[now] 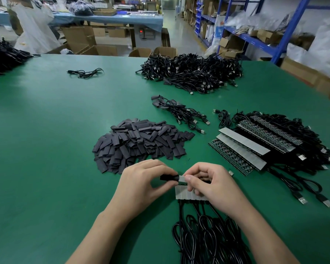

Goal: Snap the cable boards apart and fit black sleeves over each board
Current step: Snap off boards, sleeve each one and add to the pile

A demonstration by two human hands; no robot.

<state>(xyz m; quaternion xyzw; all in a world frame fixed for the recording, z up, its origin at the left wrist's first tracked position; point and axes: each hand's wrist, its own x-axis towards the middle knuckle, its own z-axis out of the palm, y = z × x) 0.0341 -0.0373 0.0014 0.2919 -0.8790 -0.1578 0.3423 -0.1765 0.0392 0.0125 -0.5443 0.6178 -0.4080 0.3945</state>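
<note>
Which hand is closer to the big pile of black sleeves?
Left. The left hand sits just in front of the sleeve pile, right at its near edge; the right hand is farther off to the right.

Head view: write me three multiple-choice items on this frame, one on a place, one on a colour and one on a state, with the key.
1. Where does the heap of loose flat black sleeves lie?
A) on the table, ahead of the person
B) on the floor
C) in a plastic tray

2. What colour is the table's top?
A) grey
B) green
C) blue

3. What is the left hand doing?
A) resting flat
B) holding a plug
C) pinching a flat black sleeve at the end of the pale grey board that the right hand holds

Key:
1 A, the heap sits on the table beyond both hands.
2 B, the surface is green all round.
3 C, it grips the sleeve at the board's end.
</note>
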